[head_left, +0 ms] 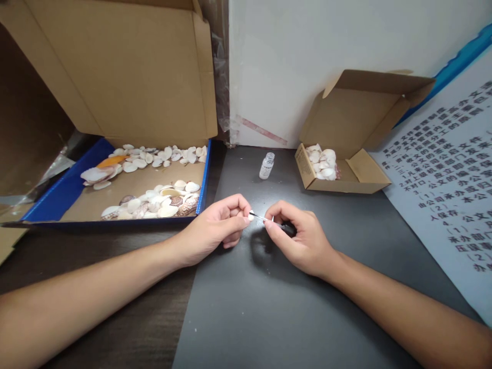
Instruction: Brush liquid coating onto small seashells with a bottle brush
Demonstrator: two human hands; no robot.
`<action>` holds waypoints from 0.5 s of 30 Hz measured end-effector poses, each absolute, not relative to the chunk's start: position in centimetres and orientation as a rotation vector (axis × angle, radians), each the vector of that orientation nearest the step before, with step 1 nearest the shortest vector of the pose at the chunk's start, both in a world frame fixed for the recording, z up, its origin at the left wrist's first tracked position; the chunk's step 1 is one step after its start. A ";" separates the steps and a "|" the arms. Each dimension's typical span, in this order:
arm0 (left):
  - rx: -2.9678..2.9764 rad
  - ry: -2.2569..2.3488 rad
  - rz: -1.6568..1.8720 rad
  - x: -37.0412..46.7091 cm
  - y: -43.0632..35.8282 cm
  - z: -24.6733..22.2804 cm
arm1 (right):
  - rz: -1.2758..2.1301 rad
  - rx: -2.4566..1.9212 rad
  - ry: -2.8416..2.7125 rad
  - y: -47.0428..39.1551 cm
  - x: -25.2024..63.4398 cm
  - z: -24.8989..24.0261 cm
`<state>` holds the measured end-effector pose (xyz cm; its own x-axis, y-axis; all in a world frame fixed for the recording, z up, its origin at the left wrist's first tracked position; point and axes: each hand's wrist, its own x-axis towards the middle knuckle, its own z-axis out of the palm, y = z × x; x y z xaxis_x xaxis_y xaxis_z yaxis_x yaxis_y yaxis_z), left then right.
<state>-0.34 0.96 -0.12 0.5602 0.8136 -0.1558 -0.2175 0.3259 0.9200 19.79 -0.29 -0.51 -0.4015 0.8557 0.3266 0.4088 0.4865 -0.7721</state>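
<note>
Left hand pinches small white piece, likely shell, mid-frame; right hand pinches thin tool, tip at piece. Blue-edged box near left hand; room below on grey mat; dark wood lower left.

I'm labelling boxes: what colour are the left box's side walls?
Blue side walls, best in the head view.

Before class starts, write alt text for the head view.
A person's left hand pinches a small white piece, apparently a shell, as the right hand holds a thin tool to it. Beyond, a small bottle stands between a large open seashell box and a smaller seashell box.
</note>
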 end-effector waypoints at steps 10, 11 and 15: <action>1.027 0.697 0.748 -0.4 0.9 -0.2 | 0.725 -1.057 -1.989 -0.3 19.7 -0.4; 1.028 0.697 0.749 -0.4 0.9 -0.2 | 0.733 -1.038 -1.998 -0.3 19.7 -0.4; 1.026 0.697 0.755 -0.4 0.9 -0.2 | 0.745 -1.009 -2.023 -0.3 19.8 -0.4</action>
